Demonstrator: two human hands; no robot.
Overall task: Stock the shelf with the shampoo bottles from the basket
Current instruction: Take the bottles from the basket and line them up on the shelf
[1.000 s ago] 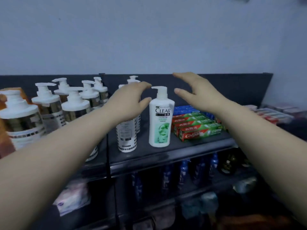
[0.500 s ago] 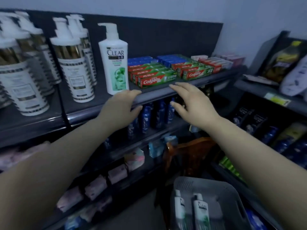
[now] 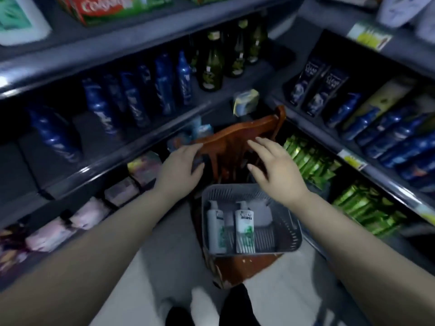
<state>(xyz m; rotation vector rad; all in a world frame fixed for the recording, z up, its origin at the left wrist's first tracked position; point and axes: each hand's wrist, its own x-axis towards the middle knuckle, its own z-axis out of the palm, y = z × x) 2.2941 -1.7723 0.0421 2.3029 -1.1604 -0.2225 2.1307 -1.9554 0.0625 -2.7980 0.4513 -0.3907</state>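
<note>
Head view: the grey basket (image 3: 293, 234) sits on a brown chair (image 3: 235, 142). Inside it are two shampoo bottles (image 3: 244, 229), side by side. The left hand (image 3: 181, 168) hovers at its 11 o'clock and the right hand (image 3: 275, 170) at 1 o'clock, both with fingers relaxed, grasping nothing.

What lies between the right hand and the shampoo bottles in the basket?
Head view: only the basket's far wall shows between the right hand and the two shampoo bottles.

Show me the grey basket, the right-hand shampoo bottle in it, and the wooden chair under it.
grey basket (image 3: 290, 231), head view, on its right mesh wall.
right-hand shampoo bottle (image 3: 244, 228), head view, on its front label.
wooden chair (image 3: 235, 140), head view, on its curved backrest.
</note>
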